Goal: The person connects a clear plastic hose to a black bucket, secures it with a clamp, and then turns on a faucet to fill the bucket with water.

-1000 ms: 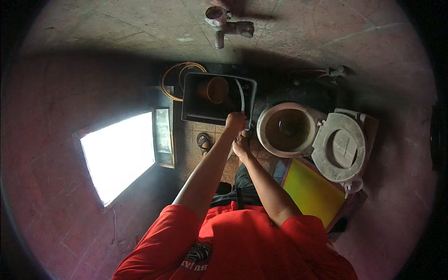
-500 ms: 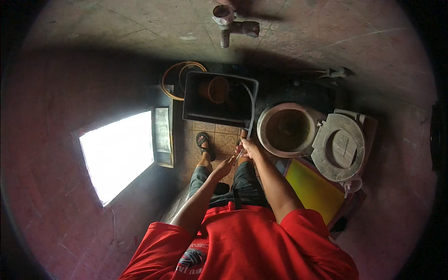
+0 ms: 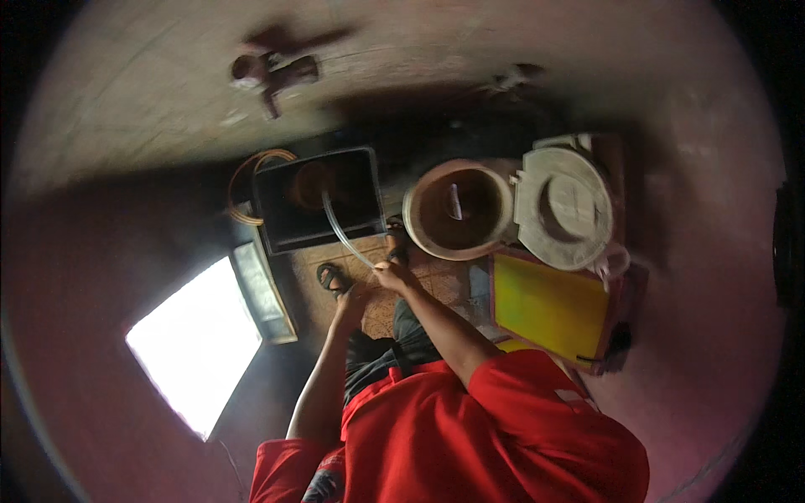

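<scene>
My right hand grips a thin clear hose that curves up into a dark rectangular tub holding an orange-brown bowl. My left hand is just below and left of it, close to the same hose; whether it touches the hose is unclear. Both arms reach forward from my red shirt. A sandalled foot shows on the tiled floor beside the hands.
A round white bucket with brown liquid stands right of the tub, its white lid beside it. A yellow flat board lies lower right. A coiled orange hose sits left of the tub, a wall tap above, a bright window left.
My hands have drawn back from the tub toward my body, pulling the clear hose out with them. The view has shifted and blurred slightly.
</scene>
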`<state>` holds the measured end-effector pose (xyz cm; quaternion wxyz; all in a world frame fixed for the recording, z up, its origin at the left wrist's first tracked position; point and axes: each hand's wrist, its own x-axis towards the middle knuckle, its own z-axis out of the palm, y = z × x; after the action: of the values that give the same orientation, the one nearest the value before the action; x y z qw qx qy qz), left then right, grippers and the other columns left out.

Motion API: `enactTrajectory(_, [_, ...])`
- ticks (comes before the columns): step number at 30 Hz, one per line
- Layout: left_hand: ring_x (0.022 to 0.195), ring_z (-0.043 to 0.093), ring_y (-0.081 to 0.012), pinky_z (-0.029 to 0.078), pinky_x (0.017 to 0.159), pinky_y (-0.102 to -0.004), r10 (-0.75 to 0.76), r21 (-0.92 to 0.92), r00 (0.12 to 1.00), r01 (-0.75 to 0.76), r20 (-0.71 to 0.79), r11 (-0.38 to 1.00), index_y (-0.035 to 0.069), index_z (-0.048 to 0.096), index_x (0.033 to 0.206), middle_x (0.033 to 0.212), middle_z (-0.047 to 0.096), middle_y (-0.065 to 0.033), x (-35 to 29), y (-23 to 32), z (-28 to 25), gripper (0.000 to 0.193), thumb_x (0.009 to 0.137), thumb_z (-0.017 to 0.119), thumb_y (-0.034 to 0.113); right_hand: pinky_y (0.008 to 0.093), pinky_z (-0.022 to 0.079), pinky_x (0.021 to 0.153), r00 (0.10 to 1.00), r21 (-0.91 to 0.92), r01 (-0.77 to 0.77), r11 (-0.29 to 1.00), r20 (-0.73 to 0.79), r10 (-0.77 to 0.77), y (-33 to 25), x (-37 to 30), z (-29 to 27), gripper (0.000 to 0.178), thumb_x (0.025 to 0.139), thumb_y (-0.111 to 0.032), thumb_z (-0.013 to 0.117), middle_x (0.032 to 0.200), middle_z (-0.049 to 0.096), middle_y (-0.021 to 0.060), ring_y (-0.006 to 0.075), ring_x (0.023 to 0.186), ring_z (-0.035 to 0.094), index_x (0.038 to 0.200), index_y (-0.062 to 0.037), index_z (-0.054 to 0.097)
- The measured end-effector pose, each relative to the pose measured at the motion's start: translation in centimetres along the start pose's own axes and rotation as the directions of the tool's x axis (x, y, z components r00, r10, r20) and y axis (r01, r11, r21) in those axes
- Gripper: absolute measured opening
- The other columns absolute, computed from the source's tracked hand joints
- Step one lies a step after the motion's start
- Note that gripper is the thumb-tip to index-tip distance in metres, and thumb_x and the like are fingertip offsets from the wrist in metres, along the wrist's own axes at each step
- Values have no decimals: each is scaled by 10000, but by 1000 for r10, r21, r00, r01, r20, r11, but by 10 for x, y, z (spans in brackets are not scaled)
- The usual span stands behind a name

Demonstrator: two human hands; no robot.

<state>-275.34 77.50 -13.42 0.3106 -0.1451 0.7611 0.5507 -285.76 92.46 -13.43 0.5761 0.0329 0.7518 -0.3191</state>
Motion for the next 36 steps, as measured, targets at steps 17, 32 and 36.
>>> enactTrajectory(17, [1082, 501, -291, 397, 884, -361, 28, -43, 995, -24, 98, 999, -5, 494, 1164, 1164, 512, -205, 34, 2, -84, 397, 871, 508, 263, 340, 469, 769, 826, 199, 86, 976, -562, 43, 170, -174, -29, 272, 853, -224, 552, 963, 615, 154, 255, 890, 600, 1013, -5, 568])
enactTrajectory(32, [786, 515, -160, 465, 677, -315, -515, -118, 843, 501, -154, 857, 87, 526, 1050, 873, 530, -53, -119, 36, -76, 239, 814, 522, 47, 375, 475, 727, 155, 180, 276, 944, -978, 141, 339, -399, -335, 262, 813, -287, 550, 821, 633, 150, 292, 812, 613, 889, -42, 604])
enactTrajectory(36, [860, 514, -160, 450, 696, -290, -556, -315, 826, 507, -88, 803, 126, 488, 1108, 964, 515, -28, -141, -2, -30, 293, 824, 552, 167, 405, 474, 703, 299, -152, -23, 988, -944, -139, 409, -333, -422, 289, 802, -297, 560, 793, 629, 177, 329, 775, 608, 855, -17, 612])
